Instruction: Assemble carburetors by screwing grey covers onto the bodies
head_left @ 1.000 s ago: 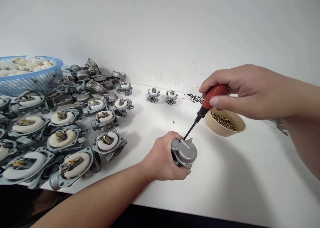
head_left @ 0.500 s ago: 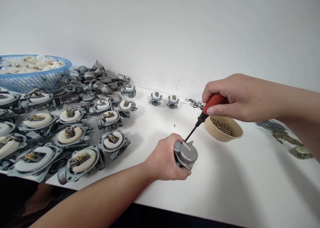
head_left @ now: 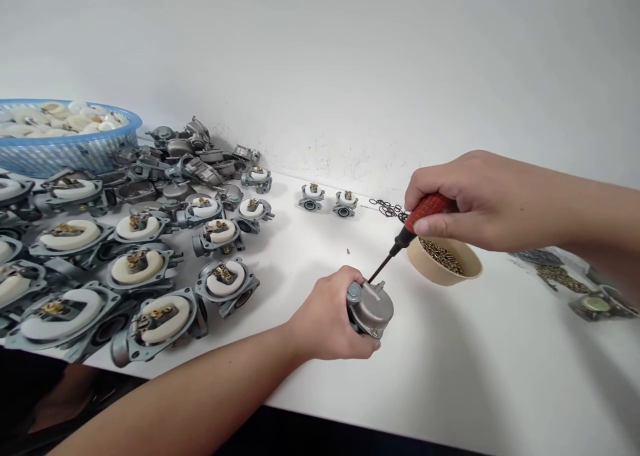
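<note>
- Metal part (head_left: 372, 313): near front of white table (head_left: 425, 389), domed cover (head_left: 379, 303) up, clasped in left hand (head_left: 331, 317).
- Right hand (head_left: 465, 199) grips red-handled screwdriver (head_left: 406, 234); tip at cover's far edge, exact contact hidden.
- Bowl (head_left: 467, 273) of screws (head_left: 441, 256) sits beyond, to the right.
- Left: rows of open metal units (head_left: 227, 281), blue basket (head_left: 90, 155) behind.
</note>
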Available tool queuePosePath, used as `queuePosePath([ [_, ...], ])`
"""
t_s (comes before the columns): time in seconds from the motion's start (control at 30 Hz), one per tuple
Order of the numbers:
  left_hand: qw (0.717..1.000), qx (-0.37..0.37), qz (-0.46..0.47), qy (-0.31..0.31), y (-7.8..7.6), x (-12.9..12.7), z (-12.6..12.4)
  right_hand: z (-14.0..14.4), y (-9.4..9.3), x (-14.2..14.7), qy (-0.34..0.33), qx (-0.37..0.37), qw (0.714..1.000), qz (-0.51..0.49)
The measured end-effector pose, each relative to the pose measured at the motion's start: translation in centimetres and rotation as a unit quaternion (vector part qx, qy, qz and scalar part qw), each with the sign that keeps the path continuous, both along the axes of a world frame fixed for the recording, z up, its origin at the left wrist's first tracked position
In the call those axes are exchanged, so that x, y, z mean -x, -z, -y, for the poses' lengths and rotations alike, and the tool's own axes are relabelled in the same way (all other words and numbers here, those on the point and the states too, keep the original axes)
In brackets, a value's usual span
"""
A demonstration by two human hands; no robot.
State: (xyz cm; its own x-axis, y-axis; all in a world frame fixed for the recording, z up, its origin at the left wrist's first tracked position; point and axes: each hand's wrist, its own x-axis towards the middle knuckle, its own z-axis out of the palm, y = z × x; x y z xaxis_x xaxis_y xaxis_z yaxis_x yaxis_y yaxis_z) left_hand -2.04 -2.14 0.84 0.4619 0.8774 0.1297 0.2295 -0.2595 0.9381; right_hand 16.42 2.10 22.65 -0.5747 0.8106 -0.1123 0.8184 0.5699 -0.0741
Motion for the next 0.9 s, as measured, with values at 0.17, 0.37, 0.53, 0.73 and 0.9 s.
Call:
queuePosePath([
  [0.17,1.0,-0.012,-0.007,-0.004,0.1,0.0,-0.1,0.1,0.0,0.3,-0.022,0.006,1.0,-0.018],
  [0.37,1.0,-0.02,0.0,0.003,0.0,0.1,0.0,0.5,0.2,0.9,-0.002,-0.017,0.999,-0.031],
  [0.53,1.0,-0.004,0.003,0.004,-0.2,0.0,0.1,0.3,0.3,1.0,0.008,-0.029,0.999,-0.017],
  [0.73,1.0,-0.004,0.006,0.0,-0.2,0.0,0.1,-0.3,0.2,0.7,-0.016,-0.007,1.0,-0.022],
  [0.9,1.0,0.012,0.016,0.0,-0.3,0.0,0.0,0.1,-0.1,1.0,0.005,0.0,1.0,-0.004],
])
